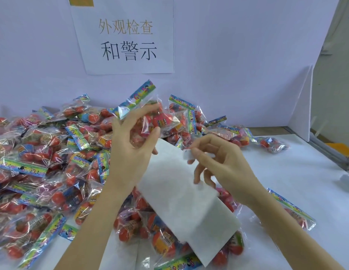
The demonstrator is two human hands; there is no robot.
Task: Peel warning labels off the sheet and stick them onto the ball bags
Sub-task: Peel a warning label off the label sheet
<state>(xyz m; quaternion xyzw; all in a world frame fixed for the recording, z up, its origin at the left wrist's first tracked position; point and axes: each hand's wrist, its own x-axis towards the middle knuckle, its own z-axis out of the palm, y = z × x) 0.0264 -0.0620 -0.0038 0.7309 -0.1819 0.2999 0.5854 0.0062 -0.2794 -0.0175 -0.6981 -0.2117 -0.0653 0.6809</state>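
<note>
My left hand [130,143] grips a clear ball bag [150,114] with red balls and a colourful header, raised above the pile. The same hand also holds the top of a long white label sheet [181,195], which hangs down toward me between my arms. My right hand [218,162] pinches a small white label [187,153] between thumb and forefinger, just right of the sheet's upper edge and a little below the held bag.
A large heap of ball bags [43,162] covers the left and middle of the white table [296,172]. More bags [290,209] lie at the right. A paper sign [127,36] hangs on the back wall. A white panel [300,106] stands at the right.
</note>
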